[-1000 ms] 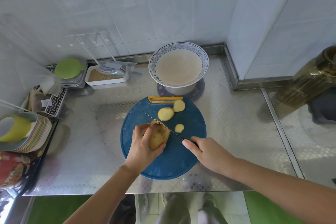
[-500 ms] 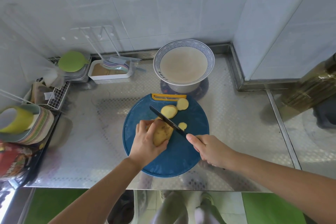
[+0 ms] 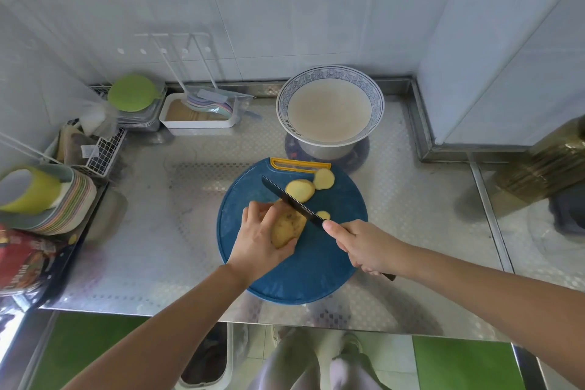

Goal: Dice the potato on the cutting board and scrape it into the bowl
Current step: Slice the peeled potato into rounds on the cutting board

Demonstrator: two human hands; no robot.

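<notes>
A round blue cutting board (image 3: 316, 272) lies on the steel counter. My left hand (image 3: 258, 239) holds the uncut part of the potato (image 3: 286, 226) down on the board. My right hand (image 3: 367, 245) grips a black knife (image 3: 292, 204), whose blade lies slanted across the potato's cut end. Three cut slices rest beyond the blade: a large one (image 3: 300, 190), another (image 3: 323, 179) near the board's yellow handle, and a small one (image 3: 323, 215) close to my right thumb. The blue-rimmed bowl (image 3: 329, 104) stands just behind the board.
A white tray (image 3: 198, 115) with utensils and a green lid (image 3: 133, 92) sit at the back left. Stacked plates with a yellow-green cup (image 3: 34, 196) and a wire rack (image 3: 104, 152) fill the left edge. A dark jar (image 3: 550, 161) stands at the right. The counter's front edge runs below the board.
The knife was raised off the board after the last cut and now rests higher, across the potato's cut end. My left hand keeps the potato in place.
</notes>
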